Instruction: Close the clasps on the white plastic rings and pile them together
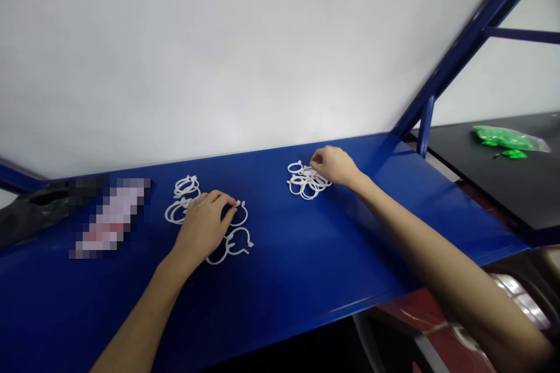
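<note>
My left hand (203, 224) reaches over a loose group of thin white plastic rings with small knobs. Its thumb and fingertips close at the knobbed end of an unclosed white ring (245, 217). Below that, another open ring (240, 230) lies beside the hand, and a small stack of rings (175, 211) is partly covered by it. My right hand (335, 164) is at the far edge of a second heap of white rings (310, 189), fingers curled into a pinch. What sits between those fingertips is hidden.
The blue tabletop (289, 268) meets a pale wall (262, 58) at the back. A black bag (35, 215) and a blurred-out packet (114, 210) lie at left. Blue frame bars (459, 41) rise at right, beside a black table (503, 180) with a bag of green pieces (503, 137).
</note>
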Motion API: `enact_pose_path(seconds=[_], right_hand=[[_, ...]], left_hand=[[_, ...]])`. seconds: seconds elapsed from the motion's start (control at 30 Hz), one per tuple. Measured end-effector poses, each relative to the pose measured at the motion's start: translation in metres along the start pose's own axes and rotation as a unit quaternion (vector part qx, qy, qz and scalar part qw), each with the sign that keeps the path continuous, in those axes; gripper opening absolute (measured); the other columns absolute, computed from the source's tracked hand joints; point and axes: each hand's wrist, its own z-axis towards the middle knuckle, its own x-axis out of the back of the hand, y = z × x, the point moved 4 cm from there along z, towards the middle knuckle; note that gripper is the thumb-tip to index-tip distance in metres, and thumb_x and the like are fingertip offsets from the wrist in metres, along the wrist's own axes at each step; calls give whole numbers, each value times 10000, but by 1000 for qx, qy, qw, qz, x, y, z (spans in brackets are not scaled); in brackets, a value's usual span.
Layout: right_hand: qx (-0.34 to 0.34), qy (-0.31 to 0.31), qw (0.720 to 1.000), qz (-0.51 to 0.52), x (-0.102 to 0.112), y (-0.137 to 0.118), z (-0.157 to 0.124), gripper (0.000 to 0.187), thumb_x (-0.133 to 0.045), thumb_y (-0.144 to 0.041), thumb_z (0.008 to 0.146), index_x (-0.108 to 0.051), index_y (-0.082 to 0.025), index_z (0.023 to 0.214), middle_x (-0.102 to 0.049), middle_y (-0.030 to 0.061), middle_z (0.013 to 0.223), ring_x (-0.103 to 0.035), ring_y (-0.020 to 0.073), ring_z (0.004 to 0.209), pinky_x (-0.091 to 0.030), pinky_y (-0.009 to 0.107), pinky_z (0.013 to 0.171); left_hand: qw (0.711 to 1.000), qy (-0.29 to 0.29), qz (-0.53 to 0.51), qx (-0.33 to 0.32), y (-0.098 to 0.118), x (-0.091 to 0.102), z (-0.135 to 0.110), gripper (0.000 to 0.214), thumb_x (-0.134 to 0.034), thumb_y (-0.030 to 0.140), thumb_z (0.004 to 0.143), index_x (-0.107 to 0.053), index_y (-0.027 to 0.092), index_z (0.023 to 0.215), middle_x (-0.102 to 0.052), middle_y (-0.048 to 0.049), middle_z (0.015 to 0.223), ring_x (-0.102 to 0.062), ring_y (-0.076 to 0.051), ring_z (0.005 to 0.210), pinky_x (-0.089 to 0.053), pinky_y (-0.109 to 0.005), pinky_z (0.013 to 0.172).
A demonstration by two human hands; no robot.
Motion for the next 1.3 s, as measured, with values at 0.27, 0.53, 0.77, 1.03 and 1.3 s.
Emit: enact_pose_path(seconds=[0.27,0.53,0.77,1.03,1.3], right_hand=[[76,115,989,52,14,-31,-29,144,-592,-223,921,-723,-162,924,-653,107,923,-614,238,899,-485,355,756],[178,-10,924,339,-32,-106,-92,259,-623,-357,964,-624,-197,1168,-711,17,872,-644,137,700,-505,271,658],[201,85,899,380,-44,-104,-108,133,-582,-239,987,-623,-209,1109,-734,32,943,-701,147,810,-548,264,725],[288,108,878,367,-35,-99,-115,179,-477,-143,1018,-648,-198,1018,-739,66,1002,-694,169,920,-568,308,807],[320,97,886,322,-37,-98,-115,225,-415,-154,1036,-632,-170,979,-723,87,938,-671,182,868,-563,322,775]], left_hand=[[998,60,-9,-3,15,10,1,157,-508,302,907,-581,229,790,-690,-50,834,-599,-266,865,-425,-427,819],[986,133,-97,22,39,22,-6,180,-529,335,893,-553,231,748,-659,-4,722,-608,-198,722,-448,-354,759],[958,20,-273,83,43,16,-7,325,-551,533,915,-703,248,941,-765,3,841,-684,-182,725,-492,-277,642],[970,108,-216,-40,53,17,-12,194,-547,301,942,-689,235,827,-742,19,795,-676,-152,750,-520,-266,741],[964,143,-160,-157,56,14,-16,215,-514,234,979,-645,203,811,-689,-3,753,-612,-141,707,-493,-267,698]])
